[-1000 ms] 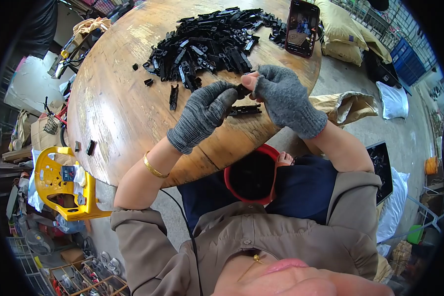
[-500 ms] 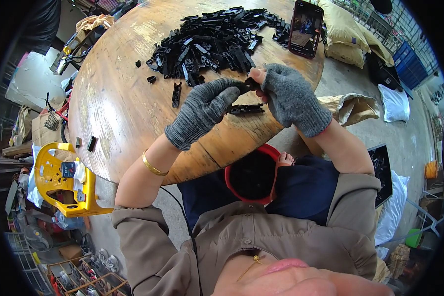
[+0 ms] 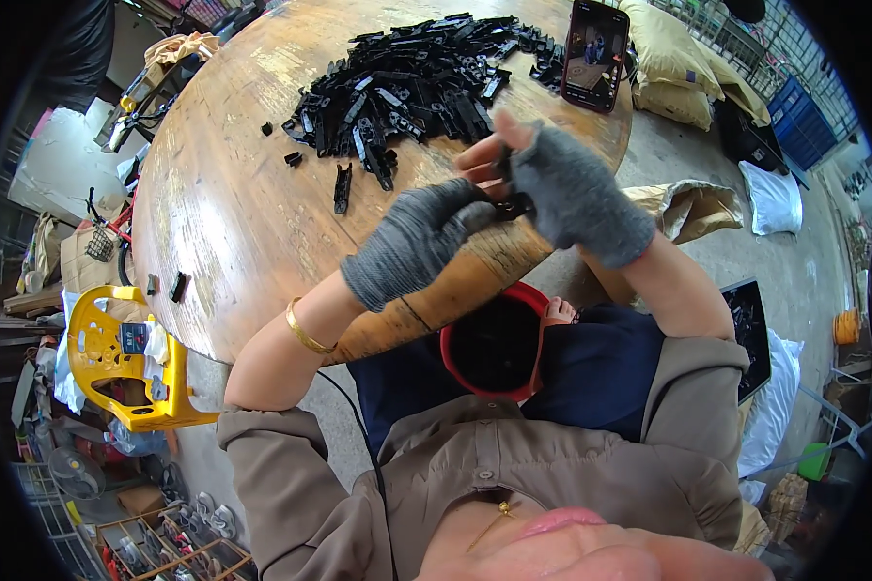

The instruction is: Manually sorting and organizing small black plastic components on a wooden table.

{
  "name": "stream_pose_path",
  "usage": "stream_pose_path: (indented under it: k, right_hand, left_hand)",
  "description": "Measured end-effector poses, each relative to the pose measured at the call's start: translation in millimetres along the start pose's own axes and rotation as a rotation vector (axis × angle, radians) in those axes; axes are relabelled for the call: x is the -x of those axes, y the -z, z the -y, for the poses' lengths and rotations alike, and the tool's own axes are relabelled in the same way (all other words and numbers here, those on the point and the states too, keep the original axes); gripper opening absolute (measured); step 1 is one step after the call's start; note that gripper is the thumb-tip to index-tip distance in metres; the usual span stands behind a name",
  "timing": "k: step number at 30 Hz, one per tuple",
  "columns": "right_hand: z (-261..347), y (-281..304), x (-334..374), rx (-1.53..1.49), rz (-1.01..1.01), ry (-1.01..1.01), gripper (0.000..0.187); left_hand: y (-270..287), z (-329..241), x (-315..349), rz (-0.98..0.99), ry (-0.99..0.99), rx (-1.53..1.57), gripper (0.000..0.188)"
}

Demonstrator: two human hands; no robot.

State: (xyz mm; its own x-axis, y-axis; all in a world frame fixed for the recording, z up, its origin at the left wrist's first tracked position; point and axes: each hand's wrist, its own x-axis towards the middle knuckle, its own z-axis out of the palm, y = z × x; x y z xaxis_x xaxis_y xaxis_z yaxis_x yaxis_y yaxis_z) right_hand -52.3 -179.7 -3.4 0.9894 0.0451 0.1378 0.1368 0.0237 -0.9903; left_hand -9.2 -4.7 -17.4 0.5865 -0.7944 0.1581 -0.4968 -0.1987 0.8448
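Observation:
Both my hands wear grey knitted gloves with bare fingertips and meet above the near edge of a round wooden table. My left hand is closed, its thumb and fingers pinching at a small black plastic part. My right hand has its thumb raised and its fingers bent toward the left hand, with a dark piece against them; its outline is partly hidden. Beyond my hands lies a large heap of black plastic parts. A single black part rests just left of the heap.
A phone stands upright right of the heap. Small black bits lie at the table's left. Below the edge is a red bucket with dark contents. A yellow plastic chair stands left, an open brown sack right.
My hands have shifted lower and my right fingers have spread, with the thumb lifted. The part that lay on the table beneath them no longer shows there.

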Motion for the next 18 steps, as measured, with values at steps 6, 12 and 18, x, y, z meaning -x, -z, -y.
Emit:
stream_pose_path:
  k: [6,12,18]
  right_hand:
    - [19.4,-32.6,17.3,-0.108,0.063,-0.035,0.058]
    - [-1.0,-12.7,7.6,-0.062,0.096,-0.085,0.055]
    - [-2.2,20.2,-4.4,-0.147,-0.075,0.022,0.047]
  left_hand:
    - [-16.7,-17.2,15.7,-0.161,-0.181,0.034,0.017]
    - [-5.6,-13.5,8.1,0.009,-0.161,-0.13,0.021]
    - [-2.5,-19.4,10.6,0.099,-0.314,-0.367,0.024]
